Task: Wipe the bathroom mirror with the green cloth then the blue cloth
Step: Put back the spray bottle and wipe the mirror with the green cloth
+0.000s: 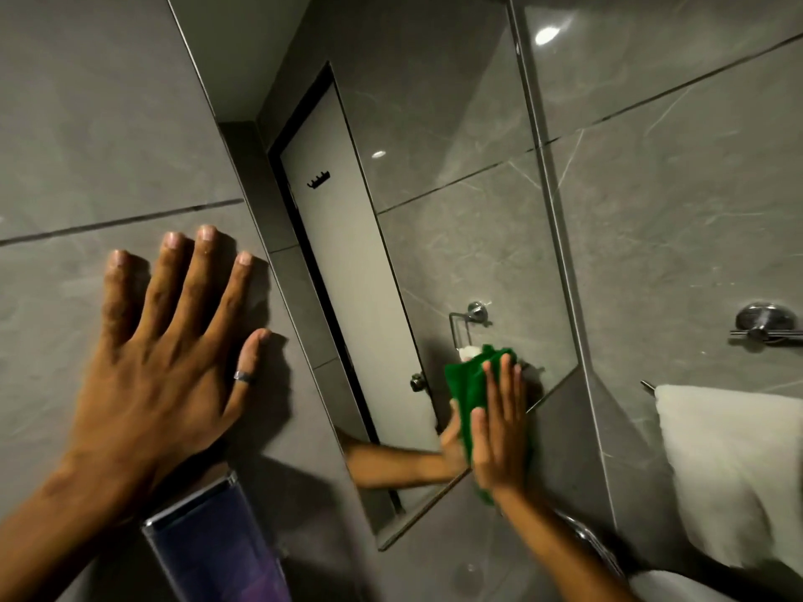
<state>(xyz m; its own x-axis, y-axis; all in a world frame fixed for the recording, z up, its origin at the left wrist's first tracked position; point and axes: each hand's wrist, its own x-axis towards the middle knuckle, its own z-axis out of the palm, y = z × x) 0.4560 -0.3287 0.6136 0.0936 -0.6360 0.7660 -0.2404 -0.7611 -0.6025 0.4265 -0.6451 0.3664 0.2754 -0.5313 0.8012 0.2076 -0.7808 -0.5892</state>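
Fingers of right hand straight on green cloth against mirror; left hand flat, fingers spread, on tile.

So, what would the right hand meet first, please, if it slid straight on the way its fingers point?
Probably nothing: the right hand presses the green cloth on the mirror, and only bare glass lies ahead. The paper holder there is just a reflection.

No text, label, brand, number or sign can be read anywhere here.
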